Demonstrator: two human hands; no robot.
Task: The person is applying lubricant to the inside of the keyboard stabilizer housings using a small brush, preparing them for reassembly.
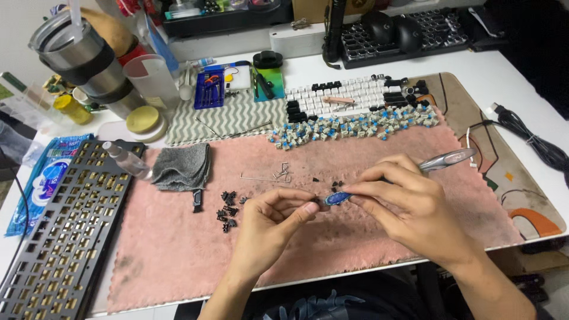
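Note:
My left hand (269, 224) pinches a tiny dark part at its fingertips, too small to identify, above the pink towel (178, 249). My right hand (409, 204) grips a silver and blue pen-like tool (441, 160), whose blue tip (338, 198) touches that small part. Several small black pieces (228, 210) lie on the towel just left of my left hand. Thin metal wires (272, 175) rest a little further back.
A bare black keyboard plate (59, 237) lies at the left. A grey cloth (181, 167) and small spray bottle (125, 159) sit beside it. Blue switches (355, 125) and white and black keycaps (347, 98) are heaped at the back. A black cable (530, 139) runs at right.

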